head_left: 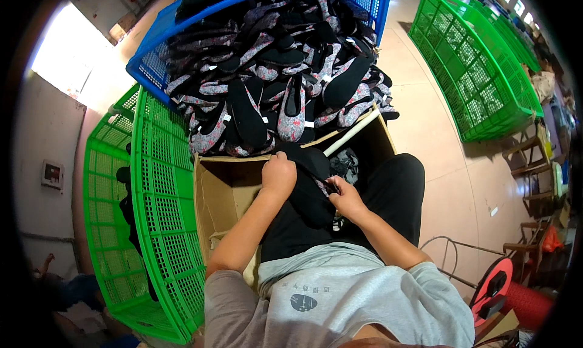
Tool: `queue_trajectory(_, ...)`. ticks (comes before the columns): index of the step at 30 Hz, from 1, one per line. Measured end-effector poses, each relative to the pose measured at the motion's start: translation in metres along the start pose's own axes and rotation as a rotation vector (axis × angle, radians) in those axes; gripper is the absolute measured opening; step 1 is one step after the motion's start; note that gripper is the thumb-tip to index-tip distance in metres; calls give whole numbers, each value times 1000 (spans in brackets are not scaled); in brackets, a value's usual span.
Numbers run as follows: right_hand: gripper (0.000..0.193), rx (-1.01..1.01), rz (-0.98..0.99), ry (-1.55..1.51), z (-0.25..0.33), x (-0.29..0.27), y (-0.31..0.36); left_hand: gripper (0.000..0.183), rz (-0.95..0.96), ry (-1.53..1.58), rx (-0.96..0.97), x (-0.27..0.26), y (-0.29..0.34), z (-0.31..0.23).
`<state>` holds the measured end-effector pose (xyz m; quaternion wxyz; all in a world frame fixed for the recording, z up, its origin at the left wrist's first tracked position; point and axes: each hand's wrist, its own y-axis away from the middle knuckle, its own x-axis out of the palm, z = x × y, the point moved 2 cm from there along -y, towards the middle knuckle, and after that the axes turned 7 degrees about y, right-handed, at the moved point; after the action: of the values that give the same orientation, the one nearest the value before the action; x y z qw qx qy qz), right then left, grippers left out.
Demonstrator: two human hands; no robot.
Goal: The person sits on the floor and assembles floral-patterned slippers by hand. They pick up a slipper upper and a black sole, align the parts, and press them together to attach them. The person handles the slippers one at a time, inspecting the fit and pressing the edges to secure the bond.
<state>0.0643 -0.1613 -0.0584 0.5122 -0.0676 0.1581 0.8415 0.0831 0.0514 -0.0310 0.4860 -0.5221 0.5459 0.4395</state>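
Note:
Over my lap I hold a black-soled cloth shoe (308, 199), with a strip of its floral upper showing near my right fingers. My left hand (279, 173) is closed on its upper left edge. At its right side my right hand (345, 196) pinches the edge between thumb and fingers. Just beyond my hands lies a large heap of similar shoes (293, 111), grey floral with red specks and black soles, some with small white tags. They fill a blue plastic crate (147, 60) and spill toward me.
A cardboard box (217, 187) stands before me, a white tube (352, 131) across its right part and dark crumpled material inside. Green crates stand at left (164, 226) and right (467, 69). A red-rimmed round object (493, 290) and wooden stools (527, 151) are on the right.

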Motion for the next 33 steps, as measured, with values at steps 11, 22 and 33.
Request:
queue_trajectory(11,34,67,173,-322,10,-29,20,65,-457,2109,-416,-30,45,-1)
queue_trajectory(22,36,280,343,-451,25,-41,31,75,-209,2670,-129,-42,35,-38)
queue_trajectory(33,41,270,363,-148,-21,-36,7,60,-591,1502,77,-83,64,-81)
